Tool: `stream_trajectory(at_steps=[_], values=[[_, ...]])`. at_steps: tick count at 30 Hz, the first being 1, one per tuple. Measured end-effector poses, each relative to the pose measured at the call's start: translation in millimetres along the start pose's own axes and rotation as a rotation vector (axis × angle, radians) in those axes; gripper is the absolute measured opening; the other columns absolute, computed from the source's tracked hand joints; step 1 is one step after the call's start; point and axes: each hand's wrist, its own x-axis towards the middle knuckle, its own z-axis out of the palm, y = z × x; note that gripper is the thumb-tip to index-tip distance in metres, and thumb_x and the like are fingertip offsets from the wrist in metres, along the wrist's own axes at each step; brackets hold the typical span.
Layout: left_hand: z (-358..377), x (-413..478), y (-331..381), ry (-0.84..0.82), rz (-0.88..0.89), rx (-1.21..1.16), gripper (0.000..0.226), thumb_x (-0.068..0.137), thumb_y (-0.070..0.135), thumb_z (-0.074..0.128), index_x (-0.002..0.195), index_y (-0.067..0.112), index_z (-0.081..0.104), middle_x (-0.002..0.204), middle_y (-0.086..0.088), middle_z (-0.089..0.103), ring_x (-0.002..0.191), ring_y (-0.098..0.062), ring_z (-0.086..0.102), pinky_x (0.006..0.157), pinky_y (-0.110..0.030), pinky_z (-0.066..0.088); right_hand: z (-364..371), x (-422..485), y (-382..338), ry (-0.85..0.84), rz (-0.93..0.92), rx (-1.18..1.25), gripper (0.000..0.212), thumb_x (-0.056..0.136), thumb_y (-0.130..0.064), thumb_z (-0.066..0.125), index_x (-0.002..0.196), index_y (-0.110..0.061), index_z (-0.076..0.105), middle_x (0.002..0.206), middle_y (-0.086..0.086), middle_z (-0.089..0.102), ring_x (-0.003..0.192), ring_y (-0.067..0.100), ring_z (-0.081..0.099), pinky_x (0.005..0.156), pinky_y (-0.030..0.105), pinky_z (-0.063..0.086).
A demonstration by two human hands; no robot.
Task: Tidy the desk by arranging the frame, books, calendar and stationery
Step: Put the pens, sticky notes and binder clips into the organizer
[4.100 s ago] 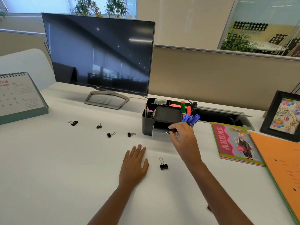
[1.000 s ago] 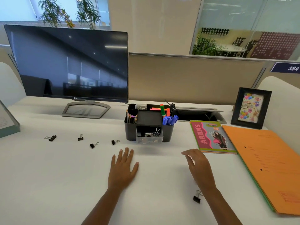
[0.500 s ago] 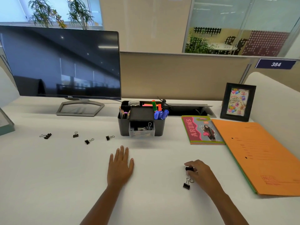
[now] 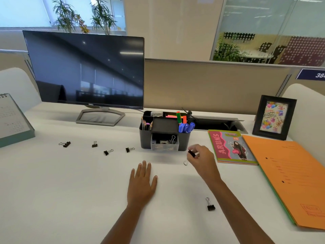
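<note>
My right hand (image 4: pixel 202 160) pinches a black binder clip (image 4: pixel 192 153) just right of the dark desk organiser (image 4: pixel 146 138), whose clear front drawer (image 4: pixel 164 144) stands open with clips inside. My left hand (image 4: pixel 141 184) rests flat on the white desk with fingers straight. Another binder clip (image 4: pixel 210 205) lies under my right forearm. Several clips lie left of the organiser, such as one clip (image 4: pixel 129 149) and a far one (image 4: pixel 65 144). A photo frame (image 4: pixel 274 117) stands at the back right, a book (image 4: pixel 230 147) and an orange folder (image 4: pixel 295 176) lie beside it, and a calendar (image 4: pixel 12 118) stands far left.
A dark monitor (image 4: pixel 88 71) on its stand occupies the back left. A cable slot (image 4: pixel 218 123) with a raised lid runs behind the organiser. A beige partition (image 4: pixel 211 85) closes the back of the desk. Pens and markers (image 4: pixel 185 126) stand in the organiser.
My right hand picked a binder clip off the desk near the front and carried it up toward the organiser's drawer. The second clip stayed on the desk. My left hand has not moved.
</note>
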Motion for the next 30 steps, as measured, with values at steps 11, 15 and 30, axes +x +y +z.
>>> stream_trajectory(at_steps=[11,15,30], values=[[-1,3,-2,-0.008,0.001,0.010,0.092,0.066,0.054,-0.016,0.148,0.021,0.006,0.156,0.002,-0.005,0.145,-0.015,-0.003,0.113,-0.028,-0.012,51,63,-44,0.135,0.028,0.108,0.016,0.088,-0.009,0.056,0.102,-0.002,0.059,0.095,0.014,0.061,0.081,0.015,0.053,0.069,0.019,0.041],[0,5,-2,0.009,0.002,0.004,0.090,0.068,0.055,-0.014,0.148,0.021,0.009,0.156,0.002,-0.003,0.145,-0.016,-0.001,0.112,-0.026,-0.014,55,63,-37,0.124,0.076,0.117,0.022,0.090,-0.010,0.054,0.110,-0.002,0.057,0.107,0.014,0.058,0.096,0.022,0.057,0.077,0.023,0.045],[-1,8,-6,-0.017,0.002,0.037,0.093,0.066,0.055,-0.014,0.148,0.019,0.009,0.157,0.000,0.002,0.145,-0.016,0.001,0.116,-0.033,-0.005,-4,-52,60,-0.025,0.056,0.133,0.011,0.089,-0.013,0.058,0.083,-0.020,0.063,0.088,-0.003,0.063,0.083,-0.002,0.054,0.063,0.006,0.040]])
